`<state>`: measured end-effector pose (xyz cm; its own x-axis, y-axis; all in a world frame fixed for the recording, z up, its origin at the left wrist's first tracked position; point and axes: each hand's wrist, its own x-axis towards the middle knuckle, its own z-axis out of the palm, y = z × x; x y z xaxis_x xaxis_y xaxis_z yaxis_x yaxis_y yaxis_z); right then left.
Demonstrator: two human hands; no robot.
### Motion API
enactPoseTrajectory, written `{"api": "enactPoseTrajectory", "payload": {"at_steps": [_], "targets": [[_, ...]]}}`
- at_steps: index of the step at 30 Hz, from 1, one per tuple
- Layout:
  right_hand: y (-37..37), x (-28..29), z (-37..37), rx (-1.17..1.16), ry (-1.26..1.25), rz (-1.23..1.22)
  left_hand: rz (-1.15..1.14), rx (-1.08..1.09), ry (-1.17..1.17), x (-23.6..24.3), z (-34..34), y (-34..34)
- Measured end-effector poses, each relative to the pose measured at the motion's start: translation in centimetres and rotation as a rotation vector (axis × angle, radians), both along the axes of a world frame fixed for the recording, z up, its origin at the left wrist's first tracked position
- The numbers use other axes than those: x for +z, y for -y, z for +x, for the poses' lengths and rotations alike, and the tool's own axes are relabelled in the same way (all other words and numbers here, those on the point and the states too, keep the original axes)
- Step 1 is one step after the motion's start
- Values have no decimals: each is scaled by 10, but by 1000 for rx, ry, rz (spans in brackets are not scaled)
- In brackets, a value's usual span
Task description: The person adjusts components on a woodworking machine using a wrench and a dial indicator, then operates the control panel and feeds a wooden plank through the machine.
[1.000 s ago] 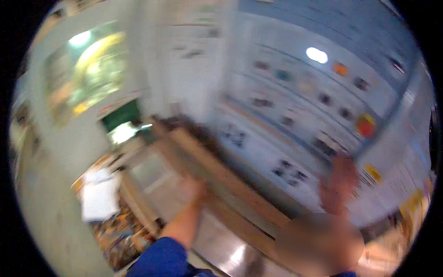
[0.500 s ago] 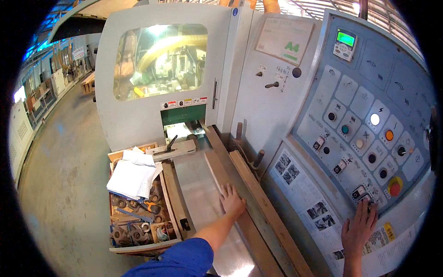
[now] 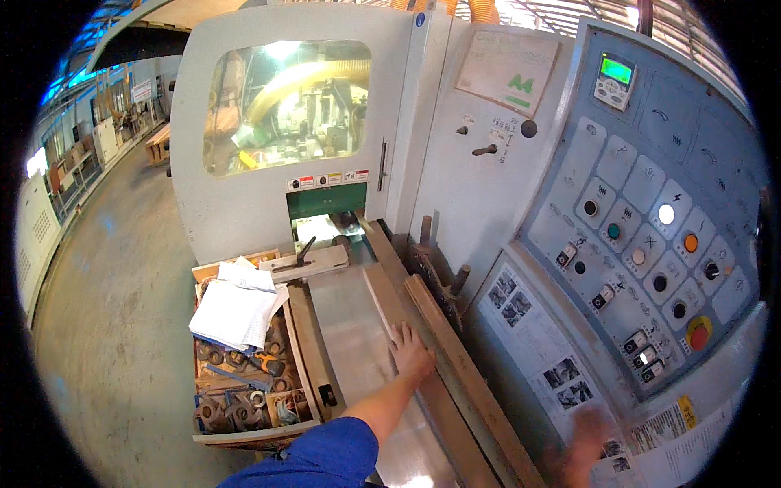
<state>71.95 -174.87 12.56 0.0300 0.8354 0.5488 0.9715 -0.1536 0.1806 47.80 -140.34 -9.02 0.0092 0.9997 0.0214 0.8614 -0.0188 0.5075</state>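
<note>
My left hand (image 3: 412, 355) is on a long wooden board (image 3: 452, 423), its fingers bent over the board's left edge. The board lies lengthwise on a shiny metal machine table (image 3: 346, 321), pointing at a lit opening (image 3: 321, 228) under a green flap. Low on the right, my right hand (image 3: 584, 443) is smeared by motion, so its fingers cannot be made out. It is in front of the printed sheets below the grey control panel (image 3: 561, 195), apart from the panel's switches (image 3: 643, 356).
Right of the board runs a second wooden strip (image 3: 464, 366). A wooden tray (image 3: 256, 437) with metal cutter heads, tools and white papers (image 3: 236, 313) stands left of the table. A clamp lever (image 3: 305, 250) sits near the opening. Behind a window (image 3: 285, 110) is lit machinery with a yellow hose.
My right hand has come away from the lower panel switches, moving down and left; one switch there now shows lit. My left hand stays on the board.
</note>
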Motion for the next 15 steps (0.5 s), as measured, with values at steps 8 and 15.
{"api": "enactPoseTrajectory", "payload": {"at_steps": [8, 15], "targets": [[28, -190, -41, 60, -315, -600, 45, 32, -36, -8, -8, -50], [-12, -215, -45, 86, -267, -631, 59, 67, -24, -10, -31, -121]]}}
